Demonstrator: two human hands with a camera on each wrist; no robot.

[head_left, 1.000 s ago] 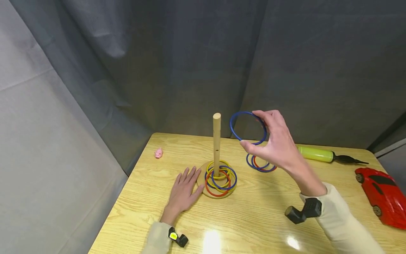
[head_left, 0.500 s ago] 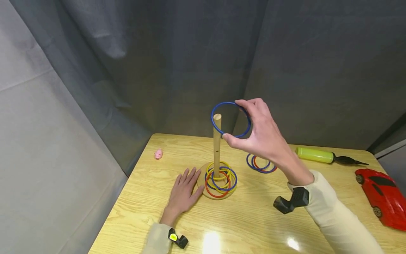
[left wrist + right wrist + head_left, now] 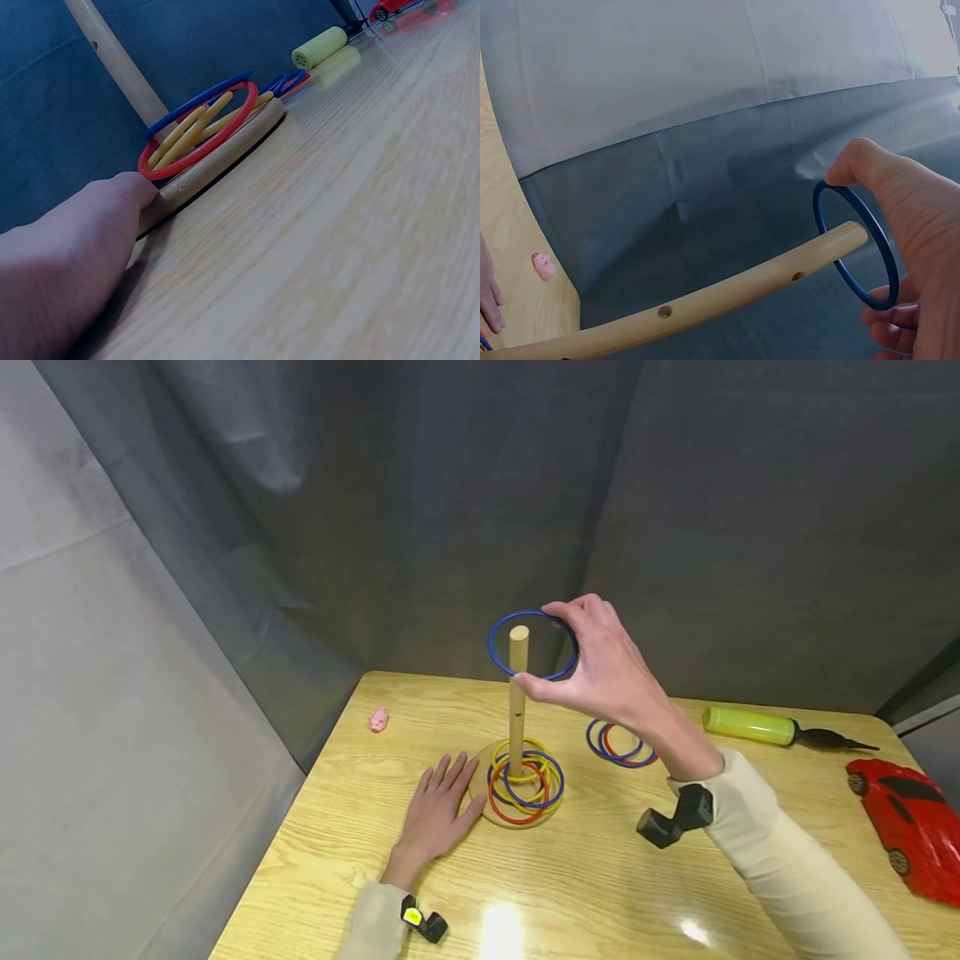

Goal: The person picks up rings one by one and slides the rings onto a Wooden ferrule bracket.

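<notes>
My right hand [image 3: 600, 664] pinches a blue ring [image 3: 498, 625] between thumb and fingers, above the table. The ring is around the top end of an upright wooden peg [image 3: 517, 718]; in the right wrist view the tip of the peg [image 3: 847, 238] pokes through the ring [image 3: 885, 259]. Several yellow, blue and red rings [image 3: 551, 777] lie in a loose pile round the foot of the peg, on its round wooden base [image 3: 480, 785]. Palm down, my left hand [image 3: 435, 818] rests on the table with fingers spread, its thumb [image 3: 139, 191] touching the edge of the base.
Blue and red rings [image 3: 622, 758] lie right of the base. Farther right are a yellow-green hand pump [image 3: 750, 725] with a black nozzle and a red toy car [image 3: 907, 827]. A small pink pig [image 3: 378, 720] sits at the back left. A dark curtain [image 3: 450, 527] hangs behind the table.
My right hand has carried the blue ring leftward to the peg, rising first and then dropping slightly, so the ring is now around its top. My left hand has stayed in place.
</notes>
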